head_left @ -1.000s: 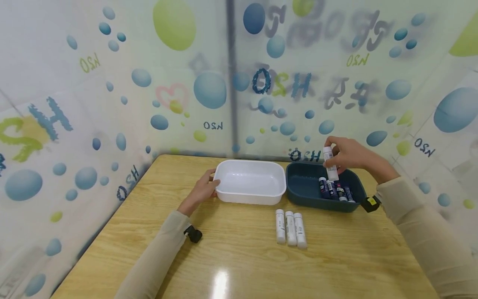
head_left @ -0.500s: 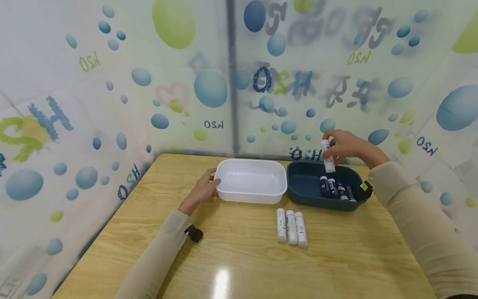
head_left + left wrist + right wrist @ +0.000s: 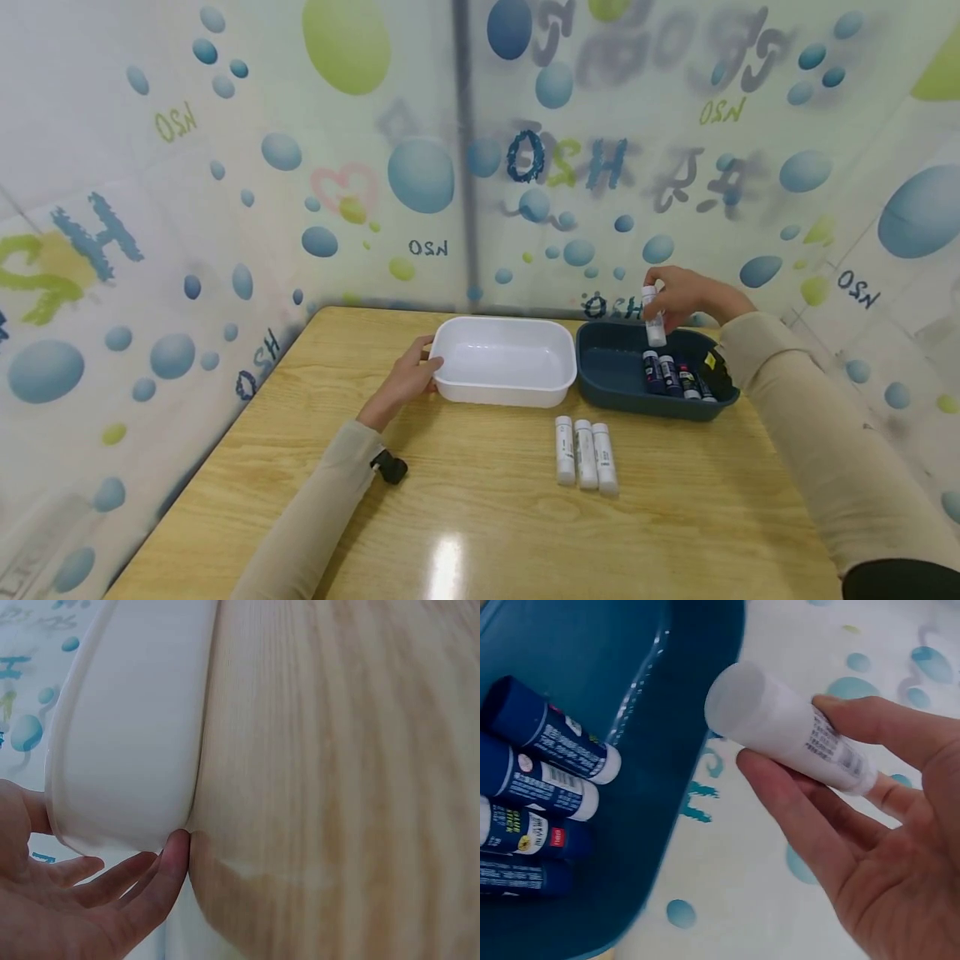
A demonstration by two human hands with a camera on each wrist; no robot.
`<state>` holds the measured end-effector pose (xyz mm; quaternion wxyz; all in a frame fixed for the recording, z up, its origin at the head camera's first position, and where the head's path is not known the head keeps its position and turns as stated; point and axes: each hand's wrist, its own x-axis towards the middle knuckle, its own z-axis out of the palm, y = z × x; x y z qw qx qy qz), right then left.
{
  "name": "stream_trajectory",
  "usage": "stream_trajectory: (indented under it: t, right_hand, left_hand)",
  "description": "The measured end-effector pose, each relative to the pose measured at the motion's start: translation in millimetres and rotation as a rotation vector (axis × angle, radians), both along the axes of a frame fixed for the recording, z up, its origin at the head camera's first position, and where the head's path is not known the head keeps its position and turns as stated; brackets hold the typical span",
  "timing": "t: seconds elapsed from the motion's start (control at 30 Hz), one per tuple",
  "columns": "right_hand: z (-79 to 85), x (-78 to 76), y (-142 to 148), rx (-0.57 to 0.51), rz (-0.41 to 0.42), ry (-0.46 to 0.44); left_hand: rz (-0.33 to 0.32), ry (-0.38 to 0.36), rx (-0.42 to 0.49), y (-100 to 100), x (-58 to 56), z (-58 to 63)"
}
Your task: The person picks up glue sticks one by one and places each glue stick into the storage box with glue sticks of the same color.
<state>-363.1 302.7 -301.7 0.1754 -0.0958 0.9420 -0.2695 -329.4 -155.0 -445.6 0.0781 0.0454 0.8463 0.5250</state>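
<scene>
My right hand (image 3: 678,296) pinches a white glue stick (image 3: 780,720) between thumb and fingers, over the back of the dark blue tray (image 3: 600,400). In the right wrist view the stick tilts, its broad round end towards the camera. Several navy glue sticks (image 3: 555,742) lie side by side inside that tray, below the hand. My left hand (image 3: 408,375) holds the left end of a white tray (image 3: 502,396), thumb at the rim. In the left wrist view its fingers (image 3: 174,851) touch the tray's outer end wall near the table.
Three white glue sticks (image 3: 585,454) lie in a row on the wooden table (image 3: 495,500), in front of the trays. The two trays stand side by side near the table's back edge. A printed curtain (image 3: 420,283) hangs close behind them.
My right hand has shifted slightly left with the white glue stick, rising and then dipping a little over the dark tray. The left hand keeps its hold on the white tray.
</scene>
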Motion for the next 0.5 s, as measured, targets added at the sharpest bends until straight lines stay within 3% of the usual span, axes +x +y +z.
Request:
stream_trajectory:
  t: [0.23,0.5]
  right_hand:
    - [-24.2,-9.7,-2,-0.062,0.028,-0.094]
    - [-40.4,-9.7,-8,-0.011,0.02,-0.079]
  left_hand:
    - [0.004,-0.001,0.002,-1,0.9,0.3]
    - [0.001,-0.003,0.0,0,-0.1,0.2]
